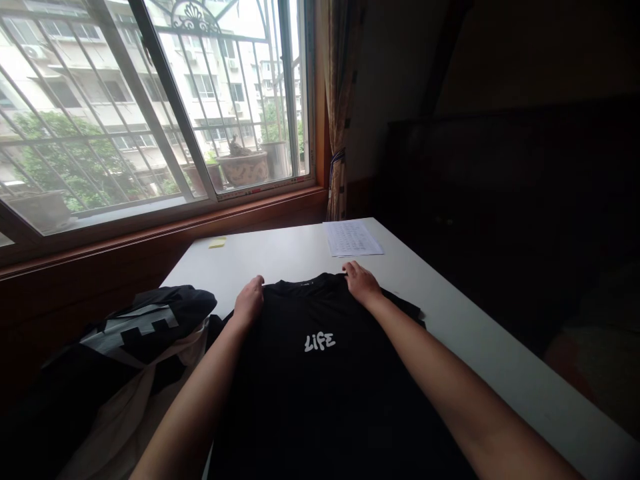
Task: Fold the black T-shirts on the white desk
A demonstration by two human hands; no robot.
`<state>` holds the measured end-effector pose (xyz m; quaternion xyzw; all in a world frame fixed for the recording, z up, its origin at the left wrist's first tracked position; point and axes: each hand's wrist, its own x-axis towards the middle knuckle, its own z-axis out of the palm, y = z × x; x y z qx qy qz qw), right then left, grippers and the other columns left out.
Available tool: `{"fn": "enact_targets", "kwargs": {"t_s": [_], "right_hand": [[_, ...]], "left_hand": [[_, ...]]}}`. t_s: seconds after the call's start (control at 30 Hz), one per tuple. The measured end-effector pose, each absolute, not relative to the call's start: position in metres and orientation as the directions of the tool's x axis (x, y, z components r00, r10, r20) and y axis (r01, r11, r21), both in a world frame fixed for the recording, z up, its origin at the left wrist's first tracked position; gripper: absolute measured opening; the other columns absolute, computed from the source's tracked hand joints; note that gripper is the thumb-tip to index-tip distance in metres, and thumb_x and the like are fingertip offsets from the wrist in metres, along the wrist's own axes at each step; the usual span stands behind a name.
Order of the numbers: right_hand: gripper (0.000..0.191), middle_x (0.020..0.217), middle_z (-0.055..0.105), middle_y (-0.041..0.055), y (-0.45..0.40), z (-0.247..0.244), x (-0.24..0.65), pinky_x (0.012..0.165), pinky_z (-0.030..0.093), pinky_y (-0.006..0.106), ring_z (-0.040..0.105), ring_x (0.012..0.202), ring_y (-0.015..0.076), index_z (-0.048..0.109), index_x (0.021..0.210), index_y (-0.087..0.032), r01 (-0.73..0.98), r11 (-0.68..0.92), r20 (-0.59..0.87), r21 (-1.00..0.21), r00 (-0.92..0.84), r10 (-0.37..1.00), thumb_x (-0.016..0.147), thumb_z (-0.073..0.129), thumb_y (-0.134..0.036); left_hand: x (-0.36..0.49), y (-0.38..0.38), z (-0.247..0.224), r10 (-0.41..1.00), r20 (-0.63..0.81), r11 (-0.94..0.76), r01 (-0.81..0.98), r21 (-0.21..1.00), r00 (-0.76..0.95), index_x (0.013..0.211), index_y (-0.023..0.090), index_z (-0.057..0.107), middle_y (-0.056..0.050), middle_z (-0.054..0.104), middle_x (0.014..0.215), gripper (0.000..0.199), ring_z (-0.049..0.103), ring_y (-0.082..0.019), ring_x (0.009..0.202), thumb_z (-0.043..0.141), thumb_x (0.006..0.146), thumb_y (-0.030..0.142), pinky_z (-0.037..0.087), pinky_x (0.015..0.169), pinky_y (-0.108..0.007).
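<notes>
A black T-shirt [320, 393] with white lettering on its chest lies spread over the white table [270, 253], its collar toward the far side. My left hand [249, 299] is closed on the shirt's left shoulder, fingers pinching the cloth. At the opposite shoulder my right hand [361, 281] also grips the fabric, fingertips curled at the edge. One short sleeve shows beyond my right wrist. The shirt's lower part runs out of view between my forearms.
Left of the shirt is a pile of dark and light clothes [150, 333]. Printed paper sheets [354, 239] and a yellow sticky pad [217, 243] lie on the table's far part. Behind stand a barred window and a tied curtain [338, 133].
</notes>
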<state>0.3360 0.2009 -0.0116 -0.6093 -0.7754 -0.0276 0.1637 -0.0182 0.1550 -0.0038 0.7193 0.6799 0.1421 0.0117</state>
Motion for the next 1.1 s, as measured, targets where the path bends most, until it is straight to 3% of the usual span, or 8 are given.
{"fn": "enact_targets", "kwargs": {"t_s": [0.1,0.33,0.57,0.7,0.8,0.87,1.0,1.1], "right_hand": [[0.036,0.123,0.059,0.0136,0.198,-0.016,0.334,0.090,0.043,0.039,0.058,0.110,0.0290,0.054,0.130,-0.022,0.966,0.237,0.293,-0.106,-0.198,0.935,0.099,0.037,-0.015],[0.034,0.124,0.062,0.0123,0.199,-0.020,0.351,0.078,0.048,0.036,0.067,0.093,0.0256,0.056,0.132,-0.027,0.984,0.162,0.216,-0.069,-0.144,0.966,0.103,0.040,-0.033],[0.038,0.091,0.072,0.0072,0.202,-0.010,0.401,0.068,0.047,0.032,0.067,0.081,0.0240,0.067,0.094,-0.023,0.978,0.155,0.106,-0.138,-0.141,0.984,0.095,0.054,-0.059],[0.049,0.075,0.068,0.0031,0.202,-0.004,0.437,0.061,0.045,0.028,0.063,0.070,0.0198,0.061,0.072,-0.021,0.922,0.153,-0.043,-0.355,-0.180,0.983,0.083,0.062,-0.069],[0.047,0.070,0.064,0.0013,0.201,-0.001,0.459,0.060,0.045,0.028,0.059,0.067,0.0188,0.058,0.073,-0.021,0.782,0.094,-0.141,-0.616,-0.227,0.964,0.076,0.069,-0.066],[0.044,0.074,0.064,0.0016,0.199,0.001,0.467,0.062,0.046,0.029,0.059,0.068,0.0183,0.057,0.077,-0.021,0.724,0.082,-0.118,-0.685,-0.221,0.968,0.080,0.065,-0.065],[0.040,0.083,0.068,0.0039,0.198,0.006,0.468,0.064,0.047,0.028,0.062,0.073,0.0190,0.057,0.092,-0.021,0.849,0.095,-0.007,-0.520,-0.116,0.993,0.096,0.043,-0.058],[0.036,0.085,0.070,0.0048,0.199,0.010,0.465,0.066,0.046,0.030,0.064,0.076,0.0212,0.060,0.099,-0.023,0.923,0.077,0.028,-0.377,-0.071,0.997,0.098,0.042,-0.054]], "left_hand": [[-0.016,0.156,-0.011,0.978,0.205,-0.076,0.979,0.189,0.036,0.127,0.024,0.052,-0.011,0.062,0.119,0.029,0.062,-0.025,0.109,0.033,0.104,0.022,0.047,0.086,-0.034],[-0.029,0.160,-0.014,0.987,0.159,-0.061,0.986,0.155,0.036,0.129,0.027,0.054,-0.010,0.060,0.124,0.030,0.065,-0.025,0.104,0.037,0.106,0.032,0.048,0.083,-0.034],[-0.060,0.153,-0.005,0.995,0.099,-0.045,0.975,0.217,0.024,0.122,0.025,0.057,-0.009,0.067,0.120,0.037,0.066,-0.025,0.100,0.039,0.103,0.051,0.049,0.084,-0.035],[-0.080,0.152,0.005,0.997,-0.009,-0.067,0.955,0.288,0.073,0.104,0.024,0.065,-0.005,0.073,0.099,0.038,0.068,-0.023,0.091,0.048,0.097,0.057,0.050,0.078,-0.030],[-0.088,0.154,0.013,0.989,-0.071,-0.098,0.937,0.336,0.129,0.097,0.024,0.067,-0.002,0.075,0.097,0.029,0.069,-0.021,0.091,0.060,0.089,0.051,0.051,0.077,-0.026],[-0.089,0.156,0.015,0.988,-0.074,-0.104,0.932,0.348,0.138,0.097,0.024,0.067,-0.002,0.075,0.100,0.023,0.069,-0.020,0.092,0.061,0.088,0.044,0.051,0.080,-0.025],[-0.084,0.158,0.013,0.997,-0.022,-0.069,0.945,0.319,0.080,0.103,0.024,0.065,-0.004,0.074,0.101,0.020,0.068,-0.021,0.093,0.054,0.093,0.037,0.050,0.081,-0.028],[-0.080,0.157,0.010,0.999,0.047,-0.035,0.963,0.266,0.023,0.107,0.026,0.063,-0.006,0.072,0.107,0.022,0.066,-0.024,0.096,0.049,0.097,0.039,0.049,0.079,-0.031]]}}
